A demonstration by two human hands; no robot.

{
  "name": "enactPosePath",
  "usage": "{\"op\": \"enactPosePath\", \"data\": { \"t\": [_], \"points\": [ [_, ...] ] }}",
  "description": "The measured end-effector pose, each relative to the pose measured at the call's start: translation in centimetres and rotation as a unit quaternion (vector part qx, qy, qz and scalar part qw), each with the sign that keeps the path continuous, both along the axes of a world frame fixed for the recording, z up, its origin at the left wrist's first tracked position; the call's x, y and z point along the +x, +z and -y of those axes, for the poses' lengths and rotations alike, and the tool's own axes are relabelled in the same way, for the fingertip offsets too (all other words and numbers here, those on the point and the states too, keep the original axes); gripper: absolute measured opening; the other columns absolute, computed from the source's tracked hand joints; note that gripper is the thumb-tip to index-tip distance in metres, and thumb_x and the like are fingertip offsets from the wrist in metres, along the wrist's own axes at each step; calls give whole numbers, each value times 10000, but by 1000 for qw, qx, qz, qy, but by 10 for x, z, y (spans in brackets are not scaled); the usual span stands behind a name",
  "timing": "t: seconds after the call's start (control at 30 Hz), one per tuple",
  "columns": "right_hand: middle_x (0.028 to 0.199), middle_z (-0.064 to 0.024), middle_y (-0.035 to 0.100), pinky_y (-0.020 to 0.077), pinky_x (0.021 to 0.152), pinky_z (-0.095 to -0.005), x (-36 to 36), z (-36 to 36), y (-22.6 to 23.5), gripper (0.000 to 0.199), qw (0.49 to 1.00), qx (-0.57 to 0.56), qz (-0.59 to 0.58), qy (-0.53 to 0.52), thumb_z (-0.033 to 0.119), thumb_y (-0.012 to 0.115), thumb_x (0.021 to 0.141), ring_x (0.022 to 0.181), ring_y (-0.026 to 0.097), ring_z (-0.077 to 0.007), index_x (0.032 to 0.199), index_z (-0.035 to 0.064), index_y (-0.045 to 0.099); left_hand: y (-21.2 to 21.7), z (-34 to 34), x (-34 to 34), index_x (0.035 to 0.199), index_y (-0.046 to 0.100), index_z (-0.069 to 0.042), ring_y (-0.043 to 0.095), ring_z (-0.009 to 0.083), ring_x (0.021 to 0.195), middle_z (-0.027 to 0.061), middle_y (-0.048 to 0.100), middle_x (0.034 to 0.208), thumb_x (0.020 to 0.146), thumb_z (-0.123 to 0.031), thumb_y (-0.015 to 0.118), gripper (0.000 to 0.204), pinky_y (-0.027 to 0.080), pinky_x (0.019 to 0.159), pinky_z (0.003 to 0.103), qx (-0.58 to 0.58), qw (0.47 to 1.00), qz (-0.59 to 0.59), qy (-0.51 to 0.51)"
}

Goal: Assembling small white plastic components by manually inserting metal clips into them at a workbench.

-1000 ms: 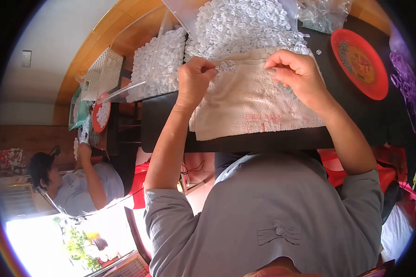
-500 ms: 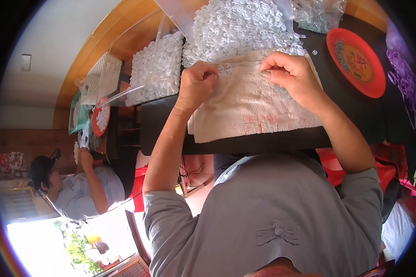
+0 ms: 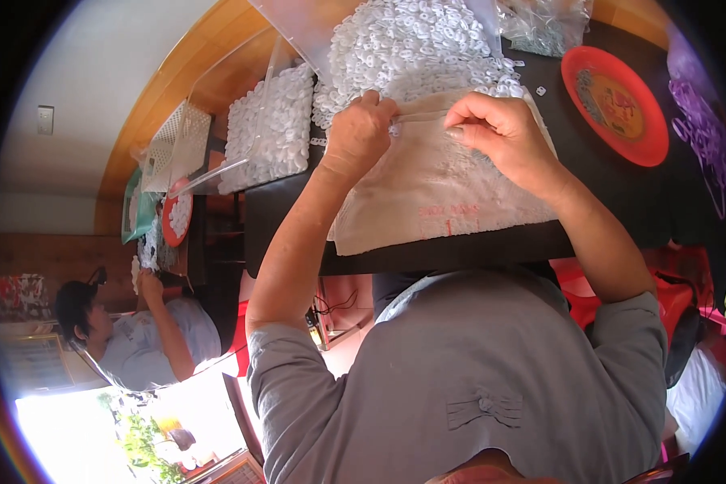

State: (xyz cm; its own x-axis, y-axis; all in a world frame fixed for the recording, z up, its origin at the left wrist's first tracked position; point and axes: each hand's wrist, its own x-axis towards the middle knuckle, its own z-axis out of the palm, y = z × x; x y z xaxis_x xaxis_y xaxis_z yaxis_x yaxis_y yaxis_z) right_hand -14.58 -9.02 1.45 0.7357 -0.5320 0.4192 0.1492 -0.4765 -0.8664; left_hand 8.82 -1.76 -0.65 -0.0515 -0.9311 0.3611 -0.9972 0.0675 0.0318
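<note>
A folded cream towel (image 3: 427, 185) with red print lies on the black table in front of me. At its far left part, my left hand (image 3: 363, 131) is closed, its fingertips bent down and mostly hidden. A small white plastic piece (image 3: 394, 130) shows beside those fingers. My right hand (image 3: 504, 137) hovers at the towel's far side, thumb and forefinger brought together in a pinch; whatever is between them is too small to make out. Just beyond the towel spreads a big heap of white ring-like pieces (image 3: 415, 48), spilling from a clear plastic bin.
Left of the heap, a clear box (image 3: 270, 129) is full of similar white pieces. A red plate (image 3: 613, 105) with small grey bits sits at the right, by a purple bag (image 3: 706, 121). A clear bag (image 3: 544, 28) lies behind. At far left another person (image 3: 153, 331) works.
My left hand has moved away from me and to the right, over the white pieces that showed on the towel. My right hand has shifted slightly left, its thumb and forefinger still close.
</note>
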Motion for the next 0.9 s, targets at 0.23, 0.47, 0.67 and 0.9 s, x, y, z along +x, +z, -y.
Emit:
{"op": "enactPosePath", "data": {
  "t": [0.23, 0.47, 0.67, 0.9],
  "points": [
    [793, 9, 603, 431, 638, -201, -2, 2, 0, 61, 1000, 3, -14, -1, -3, 600, 848, 715, 513, -34, 905, -22, 611, 3, 2, 1, 852, 616, -69, 624, 316, 799, 94, 591, 859, 789, -59, 622, 64, 517, 661, 419, 20, 998, 62, -5],
    [804, 7, 608, 441, 662, -203, 0, 0, -2, 55, 1000, 13, -14, 5, -4, 598, 855, 736, 524, -39, 905, -24, 607, 2, -4, 4, 833, 607, -60, 618, 330, 820, 109, 594, 895, 768, -47, 626, 69, 513, 680, 432, 36, 999, 11, 0],
    [795, 7, 601, 440, 653, -205, 0, 2, 2, 52, 1000, 5, -17, -1, 7, 593, 861, 728, 524, -42, 901, -23, 606, 1, -4, 7, 874, 620, -27, 615, 219, 712, 65, 619, 799, 802, -41, 648, 78, 486, 603, 339, -3, 987, -157, -15],
    [737, 10, 567, 396, 566, -202, 2, 6, -4, 64, 989, 146, 3, -10, 67, 579, 888, 648, 493, -55, 893, 14, 615, 37, -15, -62, 903, 598, 35, 522, 121, 527, 74, 599, 718, 851, -43, 654, 109, 367, 431, 231, 57, 657, -752, 13]
  ]
}}
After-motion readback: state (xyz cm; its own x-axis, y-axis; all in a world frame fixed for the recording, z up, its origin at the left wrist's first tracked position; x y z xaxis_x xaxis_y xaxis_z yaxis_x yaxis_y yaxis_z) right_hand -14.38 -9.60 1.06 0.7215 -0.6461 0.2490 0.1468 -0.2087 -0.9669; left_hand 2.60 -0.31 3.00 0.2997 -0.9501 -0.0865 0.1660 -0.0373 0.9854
